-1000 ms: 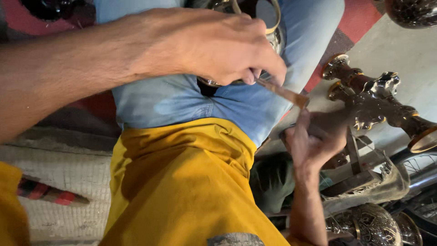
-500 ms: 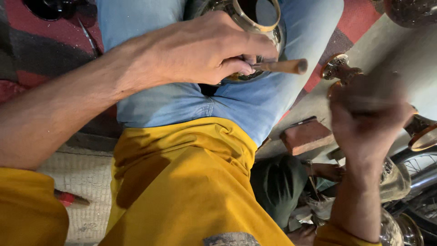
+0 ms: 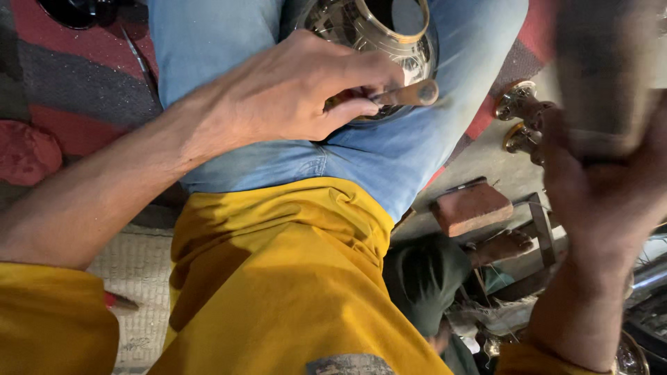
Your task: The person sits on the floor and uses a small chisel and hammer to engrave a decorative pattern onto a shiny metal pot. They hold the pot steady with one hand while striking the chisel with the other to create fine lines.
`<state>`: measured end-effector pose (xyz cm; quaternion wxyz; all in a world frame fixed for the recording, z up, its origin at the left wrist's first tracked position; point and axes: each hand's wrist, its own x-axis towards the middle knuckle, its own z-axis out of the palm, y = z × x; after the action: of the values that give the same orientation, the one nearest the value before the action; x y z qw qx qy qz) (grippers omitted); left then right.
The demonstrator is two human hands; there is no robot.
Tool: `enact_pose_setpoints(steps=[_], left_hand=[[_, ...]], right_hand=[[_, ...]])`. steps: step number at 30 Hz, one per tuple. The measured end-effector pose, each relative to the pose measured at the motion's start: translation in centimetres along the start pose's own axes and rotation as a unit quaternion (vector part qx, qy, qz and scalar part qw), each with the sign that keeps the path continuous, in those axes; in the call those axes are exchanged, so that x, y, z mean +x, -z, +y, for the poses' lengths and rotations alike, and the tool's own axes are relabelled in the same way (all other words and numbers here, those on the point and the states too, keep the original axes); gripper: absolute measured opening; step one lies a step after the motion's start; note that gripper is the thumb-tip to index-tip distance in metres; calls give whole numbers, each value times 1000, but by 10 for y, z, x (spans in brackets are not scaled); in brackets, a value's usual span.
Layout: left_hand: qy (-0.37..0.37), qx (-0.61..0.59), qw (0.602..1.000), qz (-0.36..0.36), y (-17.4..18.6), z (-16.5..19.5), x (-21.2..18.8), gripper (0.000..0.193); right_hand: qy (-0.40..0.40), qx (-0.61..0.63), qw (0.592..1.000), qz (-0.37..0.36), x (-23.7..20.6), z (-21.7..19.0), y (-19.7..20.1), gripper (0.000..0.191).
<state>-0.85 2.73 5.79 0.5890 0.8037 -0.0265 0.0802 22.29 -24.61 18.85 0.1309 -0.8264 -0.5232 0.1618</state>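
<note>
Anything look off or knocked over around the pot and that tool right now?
Nothing looks spilled or broken. The metal pot lies tilted on the lap, braced by the left hand, which holds a wooden-handled tool against it. The right hand is raised and too blurred to tell what it grips.

Blurred object (image 3: 603, 76) above right hand (image 3: 611, 201); tool tip under left hand (image 3: 292, 94).

A floor-level metalworking workshop: polished brass vessel (image 3: 375, 35), brass fittings (image 3: 521, 118), a brick (image 3: 472, 208) on bare concrete.

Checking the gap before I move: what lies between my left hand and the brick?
In the head view, only the blue jeans lie between the left hand and the brick.
</note>
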Motion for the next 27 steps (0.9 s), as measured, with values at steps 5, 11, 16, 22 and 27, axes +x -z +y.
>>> enact_pose_setpoints(steps=[5,11,16,22,27], left_hand=[[-13,17,1000,6,-1,2,0,30],[-10,-5,1000,1,-1,4,-1,26],[8,-25,999,47,-3,4,-5,32],[20,8,998,67,-7,4,-8,33],[33,9,997,63,-13,6,-9,31]], right_hand=[[-99,116,988,0,4,-9,-5,16],[-19,65,997,-20,21,-31,-9,20],[10,-152,987,-45,20,-25,-4,23],[-162,108,981,-12,18,-9,-3,14],[1,-68,993,-92,23,-9,-2,15]])
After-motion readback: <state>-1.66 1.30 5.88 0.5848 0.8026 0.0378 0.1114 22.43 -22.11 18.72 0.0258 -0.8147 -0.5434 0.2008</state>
